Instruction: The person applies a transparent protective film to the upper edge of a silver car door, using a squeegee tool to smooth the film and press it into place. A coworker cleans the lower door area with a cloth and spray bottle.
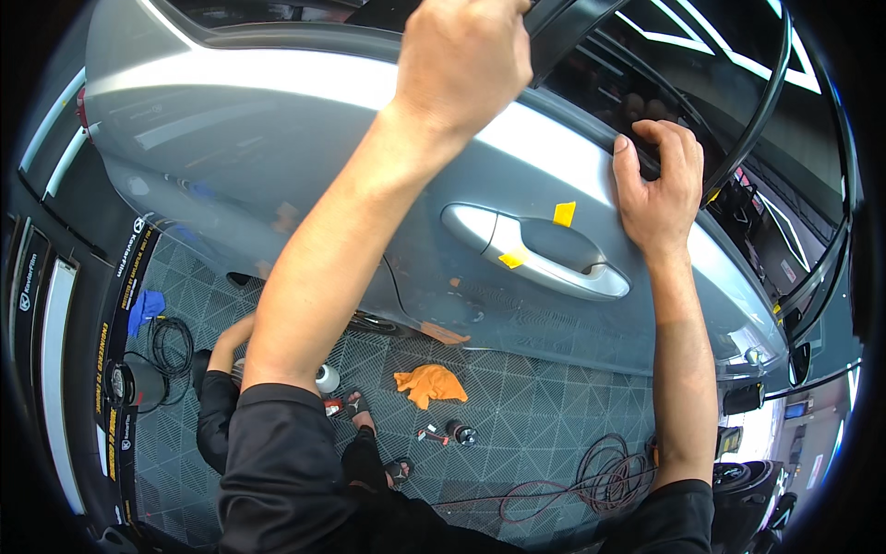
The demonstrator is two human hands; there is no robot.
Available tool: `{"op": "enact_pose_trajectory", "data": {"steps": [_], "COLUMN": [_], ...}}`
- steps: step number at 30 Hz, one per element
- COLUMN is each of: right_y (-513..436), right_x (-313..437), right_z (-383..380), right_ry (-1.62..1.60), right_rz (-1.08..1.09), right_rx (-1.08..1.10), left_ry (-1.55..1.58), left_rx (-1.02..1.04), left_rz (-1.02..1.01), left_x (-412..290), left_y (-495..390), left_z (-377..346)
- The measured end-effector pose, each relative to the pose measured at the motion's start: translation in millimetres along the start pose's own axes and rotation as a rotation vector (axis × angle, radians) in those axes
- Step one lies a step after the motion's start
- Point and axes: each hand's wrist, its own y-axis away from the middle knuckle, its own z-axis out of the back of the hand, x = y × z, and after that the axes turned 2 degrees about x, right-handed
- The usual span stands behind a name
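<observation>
A silver-grey car door panel (291, 152) fills the view before me. My left hand (464, 69) is at the top edge, fingers curled beside the black window pillar trim (554, 41). Part of it runs out of the picture, and whether it grips anything is hidden. At the window's lower edge, my right hand (661, 180) has its thumb and bent fingers apart, holding nothing; the fingertips are close to the dark side glass (609, 76). Between my forearms sits the silver door handle (574, 280). One yellow tape piece (513, 258) sticks to it, another yellow tape piece (565, 214) above its recess.
Below left, a co-worker's bent arm (228, 346) reaches towards the car's lower side. On the grey tile floor (526, 401) lie an orange cloth (430, 385), a black bottle (462, 433) and a coiled hose (612, 478). A black cable coil (172, 346) lies near a blue cloth (145, 310).
</observation>
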Motion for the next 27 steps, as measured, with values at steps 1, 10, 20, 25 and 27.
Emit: {"op": "enact_pose_trajectory", "data": {"steps": [1,10,20,25,27], "right_y": [0.1,1.4,0.3,0.9,1.1], "right_x": [-0.1,-0.9,0.3,0.5,0.5], "right_z": [0.0,-1.0,0.3,0.6,0.7], "right_ry": [0.001,0.019,0.029,0.011,0.013], "right_rz": [0.004,0.001,0.012,-0.013,-0.010], "right_rx": [-0.005,0.003,-0.009,0.007,0.003], "left_ry": [-0.055,-0.088,-0.005,-0.042,-0.040], "left_rx": [0.008,-0.019,0.041,0.032,0.085], "left_rz": [0.007,0.028,0.046,0.055,0.047], "left_x": [-0.4,4.6,4.5,3.4,2.3], "left_y": [0.3,-0.5,-1.7,-4.0,-4.0], "left_z": [0.1,-1.8,-1.9,-2.0,-2.9]}}
